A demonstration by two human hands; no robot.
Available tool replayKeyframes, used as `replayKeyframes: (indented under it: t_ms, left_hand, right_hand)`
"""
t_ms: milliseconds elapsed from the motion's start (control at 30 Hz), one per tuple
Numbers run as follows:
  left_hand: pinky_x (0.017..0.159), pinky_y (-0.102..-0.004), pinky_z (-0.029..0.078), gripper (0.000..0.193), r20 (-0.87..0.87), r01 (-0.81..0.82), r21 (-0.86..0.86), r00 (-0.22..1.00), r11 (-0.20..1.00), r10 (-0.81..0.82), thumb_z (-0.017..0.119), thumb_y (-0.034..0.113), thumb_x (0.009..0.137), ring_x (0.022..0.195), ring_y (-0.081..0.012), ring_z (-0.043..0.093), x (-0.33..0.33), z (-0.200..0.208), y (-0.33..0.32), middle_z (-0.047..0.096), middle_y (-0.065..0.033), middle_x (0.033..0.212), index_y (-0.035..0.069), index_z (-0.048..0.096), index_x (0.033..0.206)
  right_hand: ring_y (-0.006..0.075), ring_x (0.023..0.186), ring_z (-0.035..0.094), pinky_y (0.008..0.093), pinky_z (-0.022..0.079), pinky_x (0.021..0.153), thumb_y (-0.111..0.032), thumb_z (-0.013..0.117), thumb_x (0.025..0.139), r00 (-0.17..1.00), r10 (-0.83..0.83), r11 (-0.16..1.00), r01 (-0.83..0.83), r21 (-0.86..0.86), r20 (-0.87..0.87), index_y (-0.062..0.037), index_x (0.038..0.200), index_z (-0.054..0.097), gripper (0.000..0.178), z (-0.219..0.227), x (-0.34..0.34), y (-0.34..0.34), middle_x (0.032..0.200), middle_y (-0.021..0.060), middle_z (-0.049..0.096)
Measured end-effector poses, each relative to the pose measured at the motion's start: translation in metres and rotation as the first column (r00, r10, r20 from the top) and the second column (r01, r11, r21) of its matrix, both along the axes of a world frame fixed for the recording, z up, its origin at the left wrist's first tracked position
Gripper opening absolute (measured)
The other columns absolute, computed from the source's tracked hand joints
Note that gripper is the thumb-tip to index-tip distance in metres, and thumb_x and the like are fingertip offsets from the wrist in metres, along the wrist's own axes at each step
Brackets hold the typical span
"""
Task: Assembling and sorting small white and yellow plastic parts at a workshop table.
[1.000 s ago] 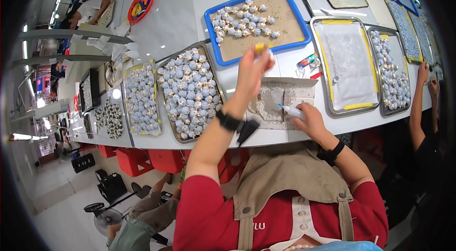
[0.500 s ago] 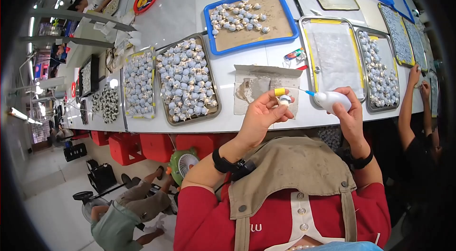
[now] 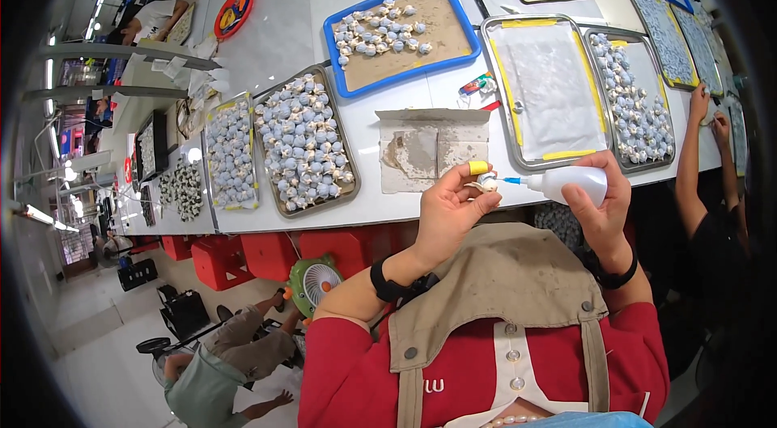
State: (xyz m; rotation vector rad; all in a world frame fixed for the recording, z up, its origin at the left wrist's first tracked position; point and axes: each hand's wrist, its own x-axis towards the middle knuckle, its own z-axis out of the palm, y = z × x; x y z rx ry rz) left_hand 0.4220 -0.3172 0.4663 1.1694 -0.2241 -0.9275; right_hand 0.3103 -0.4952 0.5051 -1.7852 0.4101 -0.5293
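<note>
My left hand (image 3: 453,216) pinches a small white-and-blue figurine piece (image 3: 487,183) between thumb and fingers; a yellow band (image 3: 478,167) wraps one fingertip. In my right hand (image 3: 603,209) is a white squeeze bottle (image 3: 576,183), lying on its side in the grip, its thin blue-based nozzle (image 3: 512,180) pointing left at the piece. The tip is at or very near the piece; contact cannot be made out. Just beyond my left hand, a stained grey cardboard sheet (image 3: 463,125) lies unfolded on the white table (image 3: 405,213).
Metal trays (image 3: 353,173) of blue-and-white pieces stand left and right. Farther off is a blue tray (image 3: 336,76) with more pieces, beside a paper-lined tray (image 3: 550,84). A small tube (image 3: 473,86) lies between. Another person's hands (image 3: 709,116) work at the far right.
The bottle's nozzle has come level and moved up to the piece in my left hand. Both hands sit slightly lower in view, and the table scene has shifted left.
</note>
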Motion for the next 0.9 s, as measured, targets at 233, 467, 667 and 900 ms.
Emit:
replayKeyframes:
  t_ms: [233, 467, 667, 900]
  left_hand:
    - [0.073, -0.0220, 0.049, 0.037, 0.031, -0.003, 0.027, 1.000, 1.000, 0.002, 0.060, -0.003, 0.078, 0.084, -0.0113, 0.056, -0.002, 0.006, 0.001, 0.055, -0.0102, 0.105, -0.004, 0.045, 0.112]
    - [0.074, -0.0228, 0.049, 0.038, 0.058, -0.006, 0.044, 0.998, 0.999, 0.004, 0.060, -0.003, 0.077, 0.084, -0.0115, 0.056, -0.002, 0.007, 0.004, 0.055, -0.0104, 0.104, -0.004, 0.046, 0.112]
    - [0.074, -0.0236, 0.049, 0.038, 0.067, -0.010, 0.040, 0.998, 0.999, 0.007, 0.060, -0.004, 0.077, 0.084, -0.0118, 0.056, -0.001, 0.008, 0.007, 0.055, -0.0107, 0.104, -0.004, 0.046, 0.112]
    - [0.074, -0.0233, 0.049, 0.038, 0.102, -0.008, 0.039, 0.995, 0.999, 0.004, 0.060, -0.003, 0.077, 0.084, -0.0114, 0.056, 0.000, 0.006, 0.010, 0.055, -0.0108, 0.104, -0.004, 0.046, 0.112]
  right_hand:
    - [0.0067, 0.053, 0.054, 0.0185, 0.040, 0.046, -0.012, 0.068, 0.072, 0.999, -0.008, 0.993, 0.004, -0.118, -0.031, 0.0003, 0.083, 0.050, 0.024, 0.008, 0.002, 0.004, 0.064, 0.0041, 0.058]
    - [0.0071, 0.053, 0.055, 0.0187, 0.041, 0.046, -0.010, 0.068, 0.071, 1.000, -0.002, 0.986, 0.001, -0.167, -0.008, 0.0003, 0.083, 0.051, 0.024, 0.009, 0.005, 0.007, 0.063, 0.0051, 0.059]
    - [0.0073, 0.052, 0.055, 0.0188, 0.042, 0.046, -0.010, 0.069, 0.070, 1.000, 0.011, 0.982, -0.013, -0.190, -0.012, -0.0002, 0.081, 0.051, 0.023, 0.008, 0.009, 0.011, 0.063, 0.0056, 0.059]
    - [0.0073, 0.050, 0.055, 0.0187, 0.041, 0.045, -0.010, 0.069, 0.071, 1.000, 0.021, 0.985, -0.025, -0.170, -0.023, -0.0004, 0.080, 0.050, 0.023, 0.010, 0.013, 0.015, 0.060, 0.0049, 0.058]
